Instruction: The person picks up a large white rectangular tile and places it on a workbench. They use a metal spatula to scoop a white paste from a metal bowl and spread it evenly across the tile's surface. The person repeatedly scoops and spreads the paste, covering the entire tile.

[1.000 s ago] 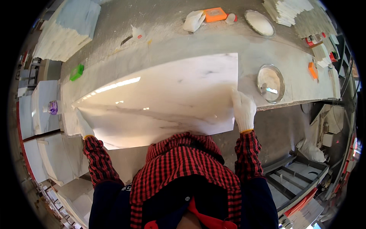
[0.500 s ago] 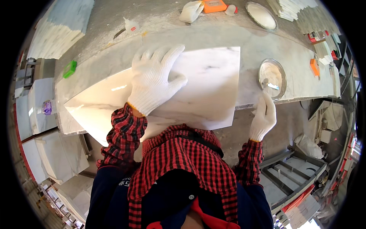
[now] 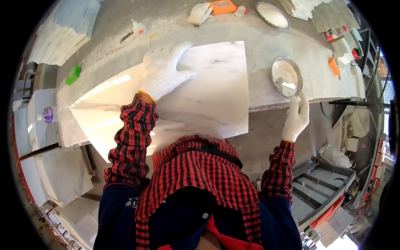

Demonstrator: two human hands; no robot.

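Overhanging the bench edge (image 3: 271, 105): veined slab (image 3: 212, 91) under left hand (image 3: 160, 75)

A: What do we make of the slab (image 3: 216, 91)?

B: We see a glossy white sheet with grey veins, flat on the bench (image 3: 323, 85), its near edge jutting past the bench's front. Bright glints line its far left edge.

A: And the bowl (image 3: 273, 74)?

B: We find it right of the slab, not touching, open side up near the bench's front edge, shiny-rimmed, with a pale filling (image 3: 285, 68); powder or paste, we cannot tell.

A: The scraper (image 3: 287, 86)?

B: We spot its flat, shiny blade inside the rim; its handle we cannot make out.
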